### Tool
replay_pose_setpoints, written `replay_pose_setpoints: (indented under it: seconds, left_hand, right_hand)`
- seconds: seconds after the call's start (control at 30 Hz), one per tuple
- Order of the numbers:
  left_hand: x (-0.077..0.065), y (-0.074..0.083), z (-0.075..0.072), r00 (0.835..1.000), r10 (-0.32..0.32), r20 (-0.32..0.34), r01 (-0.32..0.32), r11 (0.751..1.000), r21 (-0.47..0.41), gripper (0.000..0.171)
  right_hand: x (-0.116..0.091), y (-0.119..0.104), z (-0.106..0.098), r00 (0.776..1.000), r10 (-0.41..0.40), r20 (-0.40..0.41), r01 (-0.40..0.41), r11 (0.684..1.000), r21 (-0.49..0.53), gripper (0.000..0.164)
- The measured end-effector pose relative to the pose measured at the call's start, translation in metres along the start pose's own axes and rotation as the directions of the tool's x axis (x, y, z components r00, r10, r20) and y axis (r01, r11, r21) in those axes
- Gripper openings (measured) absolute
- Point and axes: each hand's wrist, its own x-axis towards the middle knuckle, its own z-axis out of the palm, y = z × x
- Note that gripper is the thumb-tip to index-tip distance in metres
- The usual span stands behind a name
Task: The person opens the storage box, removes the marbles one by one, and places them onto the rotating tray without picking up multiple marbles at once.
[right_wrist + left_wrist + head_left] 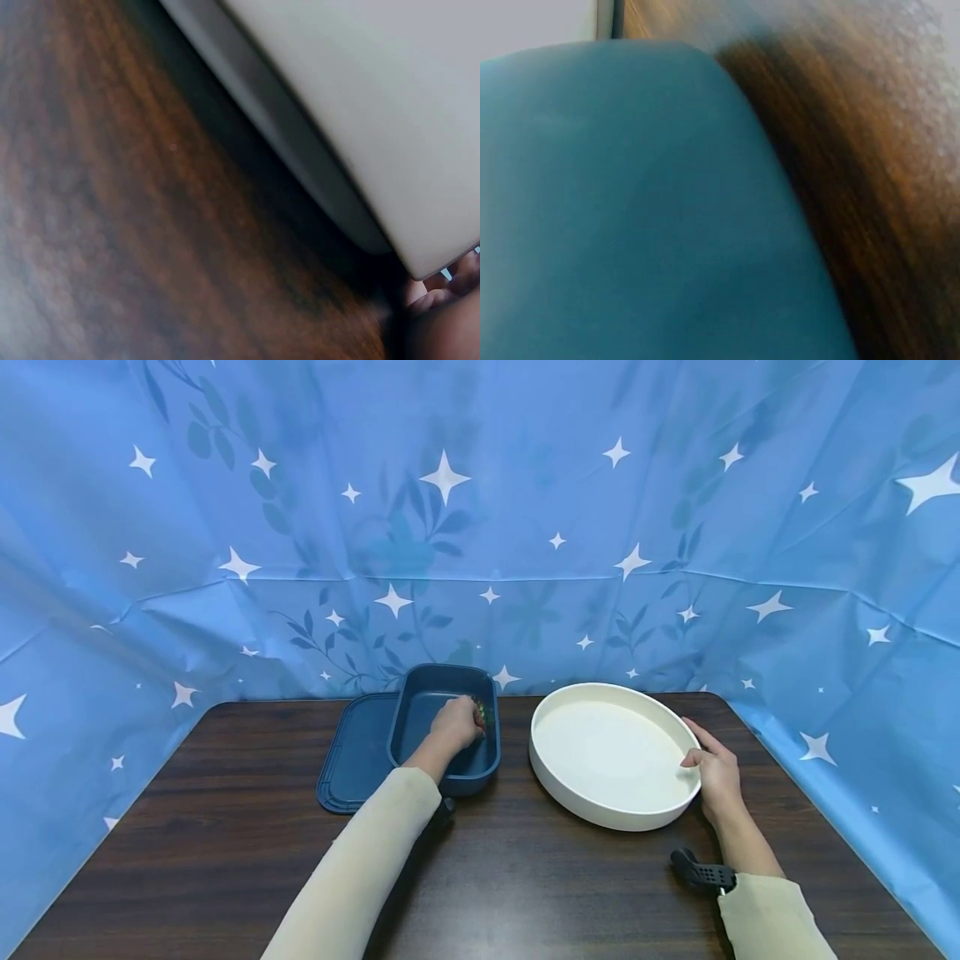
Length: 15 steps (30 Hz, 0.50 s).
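My left hand (456,723) reaches down into a deep dark-blue rectangular container (420,714), its fingers curled near the right inner wall. Small green and multicoloured bits (482,710) show right beside those fingers; I cannot tell whether the hand holds any. In the left wrist view the blue container's wall (645,195) fills most of the picture and hides the hand. A large round white tray (611,747) with a low wall is gripped at its right edge by my right hand (718,770), thumb over the rim and fingers outside. The right wrist view shows the tray's outer side (360,127) and some fingertips (427,298).
A flat dark-blue lid (352,760) lies left of the container, partly overlapped by it. Both sit toward the back of the dark wooden table (525,877). Behind hangs a blue curtain (525,527) with white stars. A black strap device (702,870) circles my right wrist.
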Motion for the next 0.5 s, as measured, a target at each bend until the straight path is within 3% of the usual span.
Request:
replay_pose_setpoints:
  seconds: [0.23, 0.5]
  left_hand:
    - [0.0022, -0.0002, 0.0016, 1.0, 0.008, 0.002, -0.008, 1.0, 0.028, 0.007]
    - [0.0013, 0.0026, -0.0072, 1.0, 0.009, -0.022, -0.009, 1.0, 0.02, 0.016]
  right_hand:
    - [0.0004, 0.0005, 0.0014, 1.0, -0.006, 0.006, 0.006, 1.0, 0.012, 0.079]
    - [0.0001, 0.001, -0.0002, 1.0, -0.009, 0.005, 0.009, 1.0, -0.013, 0.074]
